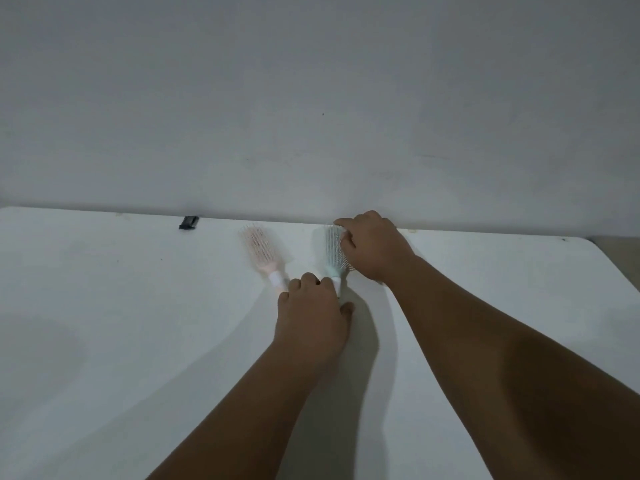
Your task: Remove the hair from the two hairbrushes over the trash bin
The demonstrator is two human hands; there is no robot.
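Lying bristles-up on the white table (pixel 121 323), near its far edge by the wall (pixel 311 98), are two brushes side by side: a pink brush (pixel 261 249) on the left and a green brush (pixel 333 251) just right of it, apart from each other. The left hand (pixel 311 317) curls its fingers around the green brush's white handle, gripping it, and hides the end of the pink brush's handle. The right hand (pixel 375 245) rests on the right side of the green brush's head, fingers bent onto the bristles; whether they pinch anything cannot be told. A small black clip-like object (pixel 188 223) sits at the table's far edge, well left of the brushes.
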